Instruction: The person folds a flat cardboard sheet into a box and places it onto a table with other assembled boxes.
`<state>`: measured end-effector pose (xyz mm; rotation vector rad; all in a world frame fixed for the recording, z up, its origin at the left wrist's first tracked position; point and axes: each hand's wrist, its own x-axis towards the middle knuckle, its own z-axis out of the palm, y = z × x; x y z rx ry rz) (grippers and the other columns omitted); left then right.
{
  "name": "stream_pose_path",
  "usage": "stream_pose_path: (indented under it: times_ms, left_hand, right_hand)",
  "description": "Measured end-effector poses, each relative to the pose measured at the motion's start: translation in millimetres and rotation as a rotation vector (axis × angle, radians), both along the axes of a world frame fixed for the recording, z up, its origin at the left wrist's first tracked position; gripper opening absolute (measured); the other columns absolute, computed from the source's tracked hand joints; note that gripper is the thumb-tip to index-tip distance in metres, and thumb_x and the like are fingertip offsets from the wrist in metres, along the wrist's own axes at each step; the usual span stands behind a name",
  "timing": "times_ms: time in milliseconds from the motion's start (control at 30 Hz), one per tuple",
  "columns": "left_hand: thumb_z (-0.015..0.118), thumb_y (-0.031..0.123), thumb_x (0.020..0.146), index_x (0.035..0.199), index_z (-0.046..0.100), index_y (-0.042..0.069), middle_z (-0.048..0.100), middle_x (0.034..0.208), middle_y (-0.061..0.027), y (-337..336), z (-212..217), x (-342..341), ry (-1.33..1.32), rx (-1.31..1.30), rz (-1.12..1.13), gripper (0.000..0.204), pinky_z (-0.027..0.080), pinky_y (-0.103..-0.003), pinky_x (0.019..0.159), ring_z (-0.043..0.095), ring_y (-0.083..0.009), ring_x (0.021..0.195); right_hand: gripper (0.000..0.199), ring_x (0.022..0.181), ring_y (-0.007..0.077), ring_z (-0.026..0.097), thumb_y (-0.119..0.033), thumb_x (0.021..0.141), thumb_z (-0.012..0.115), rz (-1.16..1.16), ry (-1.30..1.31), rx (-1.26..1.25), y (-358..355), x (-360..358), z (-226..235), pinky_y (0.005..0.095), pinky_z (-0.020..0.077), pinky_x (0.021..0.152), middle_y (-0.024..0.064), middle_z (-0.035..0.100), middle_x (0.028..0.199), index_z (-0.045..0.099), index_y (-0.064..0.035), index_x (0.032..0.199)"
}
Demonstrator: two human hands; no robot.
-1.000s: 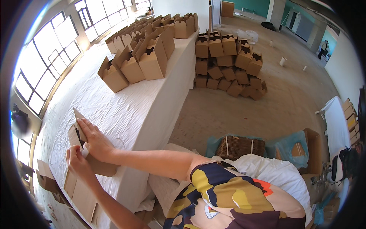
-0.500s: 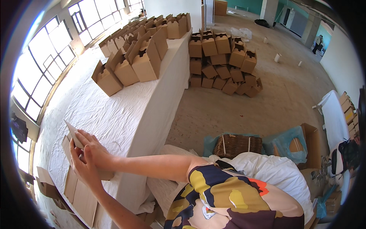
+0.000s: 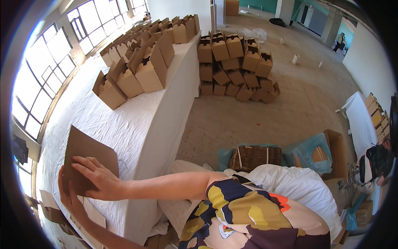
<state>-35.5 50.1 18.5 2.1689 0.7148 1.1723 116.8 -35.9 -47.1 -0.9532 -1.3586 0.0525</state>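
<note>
A brown cardboard box (image 3: 93,147), partly folded, stands tilted over the near end of the white-covered table, one broad panel facing me. My right hand (image 3: 97,178) lies against that panel with its fingers stretched out. At the box's left edge is my left hand (image 3: 68,197), its fingers wrapped around the cardboard and partly hidden by it. Beneath my hands a flat cardboard sheet (image 3: 94,213) rests on the table, mostly covered by my left forearm.
Several open cardboard boxes (image 3: 149,74) stand in rows farther along the table (image 3: 128,124). More boxes (image 3: 232,76) are stacked on the floor to its right. Another open carton (image 3: 54,213) sits at the near left. A wicker basket (image 3: 253,158) and blue plastic (image 3: 311,155) lie at right.
The box's broad brown panel has turned up into view. My right hand has spread flat on it, while my left hand has moved left and down to the box's edge.
</note>
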Motion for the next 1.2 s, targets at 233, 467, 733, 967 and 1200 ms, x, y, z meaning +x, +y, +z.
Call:
stream_pose_path:
  times_ms: [233,467,733,967,1200]
  left_hand:
    - [0.046,0.001,0.101,0.140,0.054,-0.002,0.060,0.138,-0.0135,22.0,-3.2,-49.2,0.183,-0.008,-0.118,0.039,0.039,-0.036,0.111,0.055,-0.0239,0.128]
    - [0.051,0.010,0.101,0.145,0.052,0.006,0.064,0.123,-0.0095,18.0,-9.6,-66.7,0.092,-0.088,-0.049,0.045,0.043,-0.034,0.103,0.059,-0.0206,0.115]
    - [0.056,0.017,0.104,0.144,0.054,0.009,0.063,0.097,-0.0035,-13.4,-18.3,-50.4,-0.050,-0.059,0.127,0.041,0.046,-0.027,0.087,0.059,-0.0136,0.093]
    - [0.056,0.021,0.105,0.143,0.056,0.012,0.058,0.087,-0.0019,-16.6,-26.8,-33.4,-0.147,-0.017,0.163,0.039,0.046,-0.025,0.077,0.055,-0.0109,0.082]
    - [0.056,0.020,0.105,0.142,0.055,0.011,0.061,0.090,-0.0033,-18.8,-28.4,-24.7,-0.172,0.012,0.212,0.038,0.047,-0.025,0.078,0.058,-0.0116,0.086]
  right_hand:
    - [0.072,0.135,0.0403,0.038,-0.007,0.074,0.078,-0.235,0.027,0.087,7.1,57.0,22.0,0.0463,0.0360,0.113,0.0185,0.041,0.149,0.050,-0.0034,0.140]
    - [0.042,0.110,0.0328,0.057,-0.012,0.071,0.085,-0.075,-0.115,-0.278,25.0,81.1,11.8,0.0408,0.0482,0.097,0.0106,0.068,0.101,0.068,-0.0027,0.108]
    - [0.040,0.103,0.0333,0.064,-0.018,0.073,0.083,-0.006,0.043,-0.179,10.6,66.8,27.1,0.0412,0.0508,0.092,0.0150,0.071,0.101,0.068,-0.0017,0.106]
    - [0.040,0.093,0.0322,0.071,-0.020,0.079,0.080,0.074,0.203,-0.271,15.8,65.9,33.5,0.0390,0.0523,0.089,0.0178,0.073,0.099,0.067,-0.0021,0.112]
    - [0.041,0.098,0.0327,0.069,-0.018,0.082,0.079,-0.008,0.188,-0.271,12.5,59.5,37.9,0.0410,0.0513,0.093,0.0170,0.073,0.106,0.066,-0.0052,0.120]
